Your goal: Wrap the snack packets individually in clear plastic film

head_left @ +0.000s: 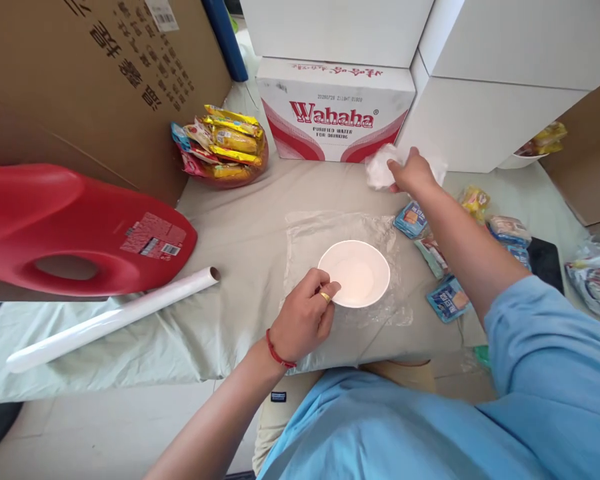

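My left hand [306, 310] pinches the left rim of a white bowl [360, 272]. Nothing shows inside the bowl, which sits on a clear plastic sheet [305, 233] spread over the cloth. Farther back, my right hand [413, 173] is closed on a crumpled white bundle [379, 168], in front of the printed carton. The bundle looks like thin plastic or tissue; I cannot make out which. Several small blue snack packets [449, 299] lie under and beside my right forearm.
Behind stands a Wahaha water carton [335, 123] with white boxes around it. At the left are a basket of yellow snack packs [233, 140], a red jug [110, 227], a white film roll [115, 319] and a large cardboard box [80, 100]. More bagged snacks [597, 277] lie right.
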`<action>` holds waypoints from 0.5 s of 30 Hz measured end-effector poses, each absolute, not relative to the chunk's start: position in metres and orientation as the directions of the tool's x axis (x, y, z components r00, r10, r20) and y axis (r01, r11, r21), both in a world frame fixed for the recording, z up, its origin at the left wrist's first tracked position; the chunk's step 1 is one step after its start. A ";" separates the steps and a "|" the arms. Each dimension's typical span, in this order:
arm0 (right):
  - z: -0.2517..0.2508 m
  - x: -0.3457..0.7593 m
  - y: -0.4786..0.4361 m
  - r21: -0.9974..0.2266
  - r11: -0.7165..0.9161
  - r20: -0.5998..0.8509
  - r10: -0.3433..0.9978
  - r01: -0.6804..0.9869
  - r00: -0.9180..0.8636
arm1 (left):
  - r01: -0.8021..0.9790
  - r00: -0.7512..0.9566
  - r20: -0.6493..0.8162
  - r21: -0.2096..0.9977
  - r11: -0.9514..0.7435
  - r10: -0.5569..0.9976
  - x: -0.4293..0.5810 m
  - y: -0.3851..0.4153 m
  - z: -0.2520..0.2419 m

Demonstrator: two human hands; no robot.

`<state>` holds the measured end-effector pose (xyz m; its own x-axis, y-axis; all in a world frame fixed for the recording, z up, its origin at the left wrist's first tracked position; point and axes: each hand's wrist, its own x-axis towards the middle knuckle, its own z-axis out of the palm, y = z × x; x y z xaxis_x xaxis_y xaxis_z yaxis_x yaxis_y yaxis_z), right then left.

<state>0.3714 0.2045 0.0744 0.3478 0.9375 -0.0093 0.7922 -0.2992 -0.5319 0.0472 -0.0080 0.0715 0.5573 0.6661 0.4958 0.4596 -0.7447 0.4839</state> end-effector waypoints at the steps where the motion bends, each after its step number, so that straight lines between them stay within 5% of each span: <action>1: 0.086 0.371 0.185 -0.532 -0.198 0.082 0.956 0.823 0.283 | 0.457 0.558 0.492 0.490 -0.742 0.668 0.048 -0.009 0.072; 4: 0.122 0.367 0.101 -0.477 0.204 0.347 0.937 0.855 -0.031 | 0.439 0.562 0.479 0.518 -0.734 0.674 0.054 -0.011 0.070; 7: 0.136 0.361 0.009 -0.450 0.584 0.300 0.812 0.676 -0.501 | 0.397 0.576 0.473 0.551 -0.734 0.667 0.066 -0.015 0.068; 10: 0.123 0.361 -0.057 -0.404 0.629 0.222 0.772 0.664 -0.595 | 0.316 0.614 0.471 0.589 -0.744 0.633 0.086 -0.022 0.067; 15: 0.106 0.393 -0.113 -0.400 0.465 0.193 0.885 0.790 -0.423 | 0.211 0.653 0.483 0.624 -0.753 0.584 0.114 -0.037 0.064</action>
<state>0.3926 -0.1127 0.1059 -0.4231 0.8852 0.1934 0.7899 0.4649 -0.3998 0.1136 -0.0370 0.0642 0.6526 0.5837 0.4832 0.2112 -0.7525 0.6238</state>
